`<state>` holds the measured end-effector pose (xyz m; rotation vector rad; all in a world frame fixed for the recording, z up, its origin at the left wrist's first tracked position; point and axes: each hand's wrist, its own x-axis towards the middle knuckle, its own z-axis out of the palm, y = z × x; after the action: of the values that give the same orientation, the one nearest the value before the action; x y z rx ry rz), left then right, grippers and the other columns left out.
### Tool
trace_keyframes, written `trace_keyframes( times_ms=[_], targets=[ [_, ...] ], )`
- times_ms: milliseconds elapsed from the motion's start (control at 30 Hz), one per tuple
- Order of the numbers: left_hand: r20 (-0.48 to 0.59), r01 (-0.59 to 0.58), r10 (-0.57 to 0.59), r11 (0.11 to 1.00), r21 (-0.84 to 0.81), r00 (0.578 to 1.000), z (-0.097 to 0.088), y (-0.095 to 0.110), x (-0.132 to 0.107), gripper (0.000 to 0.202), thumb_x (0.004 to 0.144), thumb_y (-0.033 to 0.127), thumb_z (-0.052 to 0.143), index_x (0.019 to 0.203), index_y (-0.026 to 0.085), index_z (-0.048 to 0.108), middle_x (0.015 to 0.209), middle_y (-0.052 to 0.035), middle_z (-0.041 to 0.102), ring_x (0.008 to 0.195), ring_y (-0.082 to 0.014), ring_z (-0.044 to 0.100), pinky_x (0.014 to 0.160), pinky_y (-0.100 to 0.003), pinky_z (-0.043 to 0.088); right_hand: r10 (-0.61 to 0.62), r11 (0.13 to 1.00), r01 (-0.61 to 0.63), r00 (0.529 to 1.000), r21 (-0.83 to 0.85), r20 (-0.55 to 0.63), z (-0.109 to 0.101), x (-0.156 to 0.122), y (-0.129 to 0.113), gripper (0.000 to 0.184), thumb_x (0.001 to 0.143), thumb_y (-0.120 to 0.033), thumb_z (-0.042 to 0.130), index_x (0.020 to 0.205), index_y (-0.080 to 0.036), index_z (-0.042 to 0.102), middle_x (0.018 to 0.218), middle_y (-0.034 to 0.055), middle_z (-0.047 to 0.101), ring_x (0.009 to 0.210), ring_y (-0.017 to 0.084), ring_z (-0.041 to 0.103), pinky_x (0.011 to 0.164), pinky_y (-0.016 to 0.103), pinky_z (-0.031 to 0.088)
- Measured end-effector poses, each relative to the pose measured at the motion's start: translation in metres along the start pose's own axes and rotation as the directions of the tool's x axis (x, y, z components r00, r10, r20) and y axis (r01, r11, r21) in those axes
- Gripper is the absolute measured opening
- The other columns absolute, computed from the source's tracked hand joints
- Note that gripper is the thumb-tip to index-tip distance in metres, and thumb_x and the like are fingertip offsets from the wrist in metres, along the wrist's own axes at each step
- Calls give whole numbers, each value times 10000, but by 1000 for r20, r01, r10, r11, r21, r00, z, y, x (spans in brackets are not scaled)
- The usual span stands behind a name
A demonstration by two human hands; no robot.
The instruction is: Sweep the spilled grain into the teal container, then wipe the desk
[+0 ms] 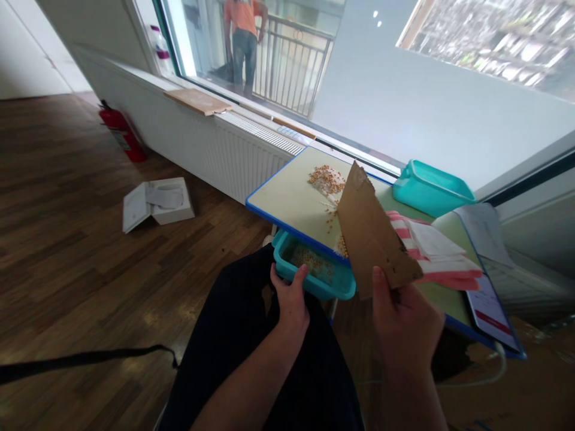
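My left hand (291, 299) grips the near side of a teal plastic basin (330, 290), its thumb over the rim. The basin sits at the table's front edge, above my lap, with loose yellow kernels (314, 260) inside. A torn piece of brown cardboard (371, 233) is pinched in my right hand (404, 317), tilted on edge over the table (283, 185). Left of the cardboard lies a pile of corn-like kernels mixed with white powder (327, 179). More kernels trail from it toward the front edge, partly hidden by the cardboard.
A second teal basin (431, 185) stands at the table's back right. Red-and-white striped cloth (438, 251) and a tablet (492, 311) with a cable lie on the right. On the floor are an open white box (173, 203) and a fire extinguisher (122, 131). A person (245, 36) stands beyond the window.
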<state>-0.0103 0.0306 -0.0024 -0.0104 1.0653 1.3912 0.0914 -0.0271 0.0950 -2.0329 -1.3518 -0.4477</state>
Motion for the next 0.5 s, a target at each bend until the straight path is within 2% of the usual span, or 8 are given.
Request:
trace_keyframes(
  times_ms=[367, 500],
  targets=[
    [9, -17, 17, 999, -33, 1000, -5, 8, 8, 808, 733, 173, 767, 1398, 308, 328, 1198, -78, 614, 1026, -192, 644, 888, -349, 538, -78, 997, 78, 997, 15, -6, 7, -4, -19, 454, 864, -478, 541, 535, -166, 567, 497, 49, 594, 470, 128, 526, 510, 236, 340],
    [5, -30, 30, 999, -30, 1000, -8, 10, 12, 822, 718, 194, 782, 1395, 314, 333, 1221, -79, 601, 1039, -191, 636, 880, -342, 539, -69, 997, 68, 997, 18, 18, 9, -4, -25, 450, 864, -490, 531, 556, -168, 588, 514, 49, 603, 475, 129, 525, 516, 241, 342]
  ],
)
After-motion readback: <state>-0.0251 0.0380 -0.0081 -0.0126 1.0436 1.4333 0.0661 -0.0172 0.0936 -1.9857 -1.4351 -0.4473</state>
